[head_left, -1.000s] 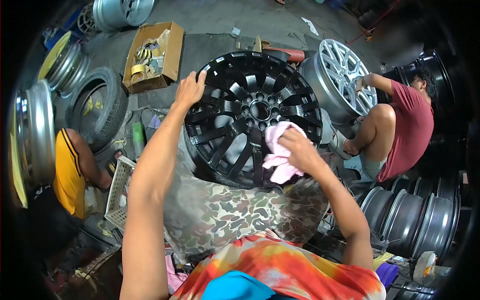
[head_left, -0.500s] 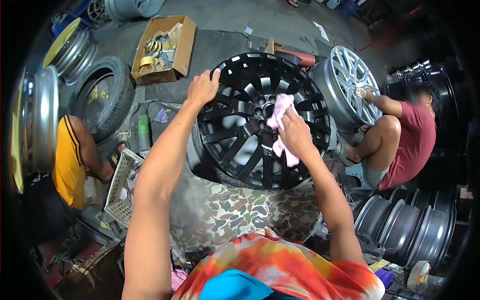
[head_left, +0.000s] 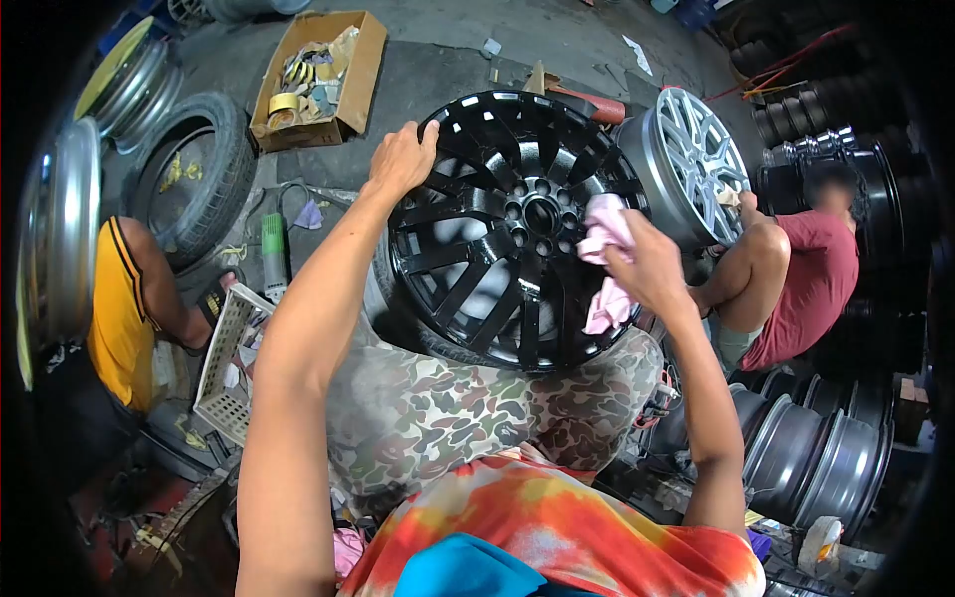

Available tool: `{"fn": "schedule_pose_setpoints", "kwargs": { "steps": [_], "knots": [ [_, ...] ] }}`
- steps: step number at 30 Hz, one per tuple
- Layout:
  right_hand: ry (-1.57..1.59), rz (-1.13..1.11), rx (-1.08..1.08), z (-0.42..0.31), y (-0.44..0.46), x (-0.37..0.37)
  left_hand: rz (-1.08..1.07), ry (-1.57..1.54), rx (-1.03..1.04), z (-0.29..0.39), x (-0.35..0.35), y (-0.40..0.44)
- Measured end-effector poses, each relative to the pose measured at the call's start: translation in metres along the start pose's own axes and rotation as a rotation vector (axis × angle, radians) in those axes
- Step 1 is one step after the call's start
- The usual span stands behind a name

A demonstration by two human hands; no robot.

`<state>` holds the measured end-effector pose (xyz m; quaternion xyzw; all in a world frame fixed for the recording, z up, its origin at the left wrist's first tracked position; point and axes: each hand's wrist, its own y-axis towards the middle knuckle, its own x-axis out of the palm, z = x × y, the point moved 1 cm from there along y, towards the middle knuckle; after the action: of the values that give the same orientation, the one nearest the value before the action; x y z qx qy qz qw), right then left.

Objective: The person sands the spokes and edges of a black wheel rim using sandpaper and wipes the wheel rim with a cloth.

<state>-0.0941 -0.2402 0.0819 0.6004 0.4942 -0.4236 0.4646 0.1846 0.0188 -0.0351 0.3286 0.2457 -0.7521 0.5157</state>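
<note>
A glossy black multi-spoke wheel rim [head_left: 481, 221] lies face up before me, its near edge by my camouflage-covered legs. My left hand [head_left: 402, 159] is closed on the rim's upper left edge, fingers over the lip. In my right hand [head_left: 645, 261] is a crumpled pink cloth [head_left: 607, 231], held over the right-hand spokes, to the right of the hub. Part of the cloth hangs down toward the rim's lower right edge. A tire beneath the rim shows at its lower left.
Cardboard box [head_left: 363, 80] with tape rolls, upper left; tire [head_left: 239, 164] and white basket [head_left: 204, 398] at left. A person in a red shirt [head_left: 811, 284] sits right beside a silver rim [head_left: 652, 169]. Another person's yellow clothing [head_left: 119, 318] shows left. Rims [head_left: 786, 448] lie lower right.
My right hand and the pink cloth have moved from the lower spokes up to the hub, then right onto the right-hand spokes. My left hand keeps its hold on the rim's edge.
</note>
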Motion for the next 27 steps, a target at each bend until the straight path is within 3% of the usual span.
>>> {"fn": "schedule_pose_setpoints", "kwargs": {
  "steps": [3, 7, 9, 11, 13, 15, 17, 19, 21, 23, 24, 25, 27],
  "knots": [
    [-0.088, -0.309, -0.148, 0.007, 0.020, 0.044, 0.006, 0.010, 0.001, -0.001, -0.001, -0.001],
    [-0.145, -0.266, -0.212, 0.002, 0.038, 0.066, 0.041, 0.032, 0.052, 0.000, 0.000, -0.001],
    [-0.153, -0.263, -0.084, -0.001, 0.049, 0.079, 0.114, 0.091, 0.125, 0.004, 0.001, -0.001],
    [-0.107, -0.165, -0.003, 0.000, 0.055, 0.092, 0.355, 0.137, 0.409, 0.010, -0.003, -0.009],
    [0.059, -0.154, 0.209, 0.004, 0.060, 0.089, 0.420, 0.108, 0.469, 0.035, -0.012, -0.026],
    [0.249, 0.067, 0.288, 0.029, 0.052, 0.100, 0.267, 0.058, 0.619, 0.054, -0.017, -0.040],
    [0.895, 0.013, 0.406, 0.045, 0.046, 0.090, -0.165, -0.038, 0.604, 0.068, -0.014, -0.059],
    [0.887, 0.053, 0.499, 0.037, 0.034, 0.050, -0.331, -0.107, 0.741, 0.071, 0.005, -0.073],
    [0.512, 0.041, 0.346, 0.044, 0.020, 0.029, -0.324, 0.021, 0.740, 0.087, 0.010, -0.086],
    [0.495, -0.008, 0.125, 0.035, 0.004, 0.030, -0.321, 0.165, 0.773, 0.086, 0.034, -0.083],
    [0.425, -0.219, 0.157, 0.009, 0.004, 0.019, -0.325, 0.160, 0.780, 0.091, 0.037, -0.084],
    [0.119, -0.265, 0.014, 0.001, 0.000, 0.031, -0.372, 0.228, 0.756, 0.096, 0.040, -0.085],
    [0.022, -0.223, -0.243, -0.006, 0.003, 0.060, -0.422, 0.298, 0.729, 0.101, 0.047, -0.086]
  ]
}}
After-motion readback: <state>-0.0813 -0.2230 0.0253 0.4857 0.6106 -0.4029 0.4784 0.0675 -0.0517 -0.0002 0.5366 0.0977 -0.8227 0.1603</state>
